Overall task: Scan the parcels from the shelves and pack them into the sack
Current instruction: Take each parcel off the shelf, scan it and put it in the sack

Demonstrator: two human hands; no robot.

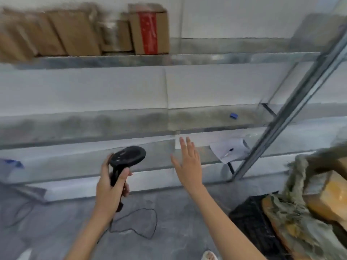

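While the left hand grips the scanner, the right hand reaches spread, blurred parcels well above.

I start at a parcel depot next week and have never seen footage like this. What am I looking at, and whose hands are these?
There is one picture, taken by a camera worn on a person's head, looking forward and down, so the two arms are the wearer's own. The left hand grips a black handheld scanner, whose cable trails on the floor. The right hand is held out in front with straight fingers and holds nothing.

Ahead stands a metal shelving rack. Its top shelf carries brown cardboard parcels, one with a red strip. A lower shelf holds a sheet of paper with a pen on it. At the right edge is an open sack with wrapped parcels already inside.
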